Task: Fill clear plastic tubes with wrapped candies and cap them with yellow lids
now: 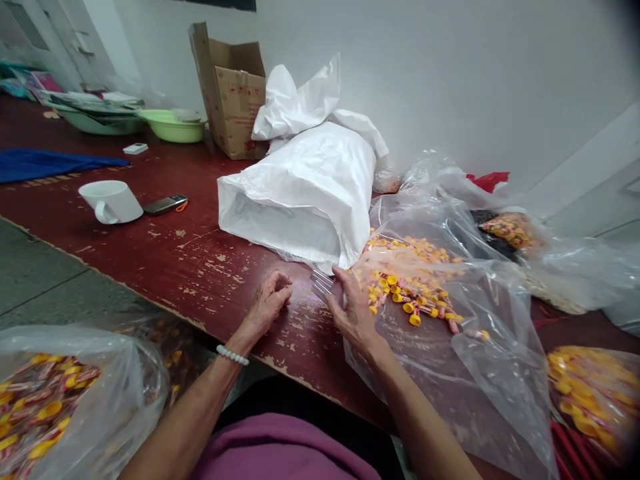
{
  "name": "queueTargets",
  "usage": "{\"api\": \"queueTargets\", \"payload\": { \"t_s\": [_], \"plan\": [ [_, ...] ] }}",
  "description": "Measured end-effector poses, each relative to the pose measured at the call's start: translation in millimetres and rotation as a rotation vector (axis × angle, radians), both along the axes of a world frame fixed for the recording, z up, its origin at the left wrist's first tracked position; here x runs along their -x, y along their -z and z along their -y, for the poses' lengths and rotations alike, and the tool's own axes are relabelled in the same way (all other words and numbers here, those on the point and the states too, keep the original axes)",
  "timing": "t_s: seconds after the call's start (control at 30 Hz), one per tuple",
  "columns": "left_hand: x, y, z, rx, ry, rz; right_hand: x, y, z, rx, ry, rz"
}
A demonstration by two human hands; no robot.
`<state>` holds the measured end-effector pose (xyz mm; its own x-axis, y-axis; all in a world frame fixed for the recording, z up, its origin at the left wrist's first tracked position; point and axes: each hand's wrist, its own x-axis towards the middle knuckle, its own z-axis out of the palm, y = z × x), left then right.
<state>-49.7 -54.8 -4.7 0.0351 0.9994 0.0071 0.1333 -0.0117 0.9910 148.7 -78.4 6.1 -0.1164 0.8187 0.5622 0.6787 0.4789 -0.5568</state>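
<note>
My right hand (pixel 354 313) grips several thin, shiny metal rods (pixel 323 283) between thumb and fingers, just in front of a large white sack (pixel 320 170). The sack lies on its side with its mouth facing me. To the left, my left hand (pixel 270 303) is held over the table with its fingers curled in; whatever may be in them is hidden. Small yellow-capped pieces with red-patterned bodies (pixel 415 310) lie on a clear plastic bag (pixel 480 400) beside my right hand.
The worn red table (pixel 210 267) carries a white mug (pixel 113 202), a dark phone (pixel 165 205), a cardboard box (pixel 235 100) and a green basin (pixel 173 127). A plastic bag of yellow-capped pieces (pixel 45 400) stands low at left. Another filled bag (pixel 593 393) sits at right.
</note>
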Motion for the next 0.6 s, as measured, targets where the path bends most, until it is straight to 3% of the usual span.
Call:
{"api": "queueTargets", "payload": {
  "t_s": [0.13,0.23,0.3,0.47,0.6],
  "plan": [
    [-7.0,3.6,-0.4,-0.109,0.052,-0.121,-48.3,-8.0,29.2,-0.032,0.203,-0.096],
    [-25.7,0.4,-2.5,-0.139,0.081,-0.248,-86.0,8.2,39.2,0.052,0.384,-0.071],
    [-44.6,-5.3,-3.1,-0.160,0.093,-0.398,-99.4,22.0,40.5,0.105,0.402,0.012],
    [-81.2,-16.5,-5.7,-0.159,0.120,-0.878,-96.6,41.3,35.6,0.133,0.360,0.150],
    [-78.9,-16.3,-8.1,-0.193,0.189,-0.997,-91.4,38.8,34.1,0.143,0.324,0.207]
  ]
}}
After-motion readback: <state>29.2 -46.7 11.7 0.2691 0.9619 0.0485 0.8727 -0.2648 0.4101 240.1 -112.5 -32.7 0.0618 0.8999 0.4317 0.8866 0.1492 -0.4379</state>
